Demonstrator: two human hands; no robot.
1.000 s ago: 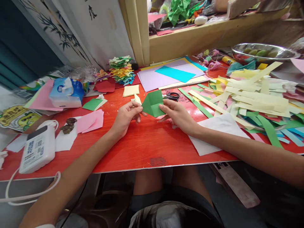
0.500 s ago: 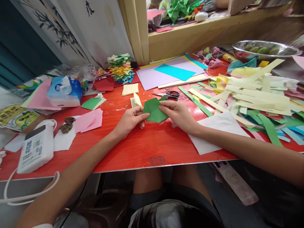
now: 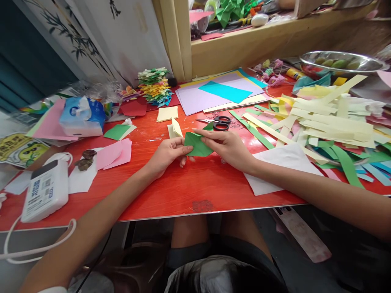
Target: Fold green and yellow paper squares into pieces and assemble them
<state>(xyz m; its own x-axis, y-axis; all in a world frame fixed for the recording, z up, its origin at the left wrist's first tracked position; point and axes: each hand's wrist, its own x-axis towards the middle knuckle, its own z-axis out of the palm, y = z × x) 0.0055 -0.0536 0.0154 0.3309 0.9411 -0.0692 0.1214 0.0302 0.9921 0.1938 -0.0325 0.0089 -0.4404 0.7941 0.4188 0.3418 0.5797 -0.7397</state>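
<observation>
A partly folded sheet of green paper is held between my two hands, above the red table. My left hand pinches its left corner, thumb on top. On the other side, my right hand grips the right part, its fingers lying across the upper edge and covering some of the paper. Just behind the hands are scissors with black handles and a folded cream paper. A small stack of cream squares lies farther back.
Paper strips pile up on the right, beside a white napkin. Pink sheets, a tissue pack and a white power device sit at left. Lilac sheets and a folded-paper stack stand behind.
My right fingers have shifted left over the top of the green paper, covering more of its upper edge. My left hand stays at the left corner.
</observation>
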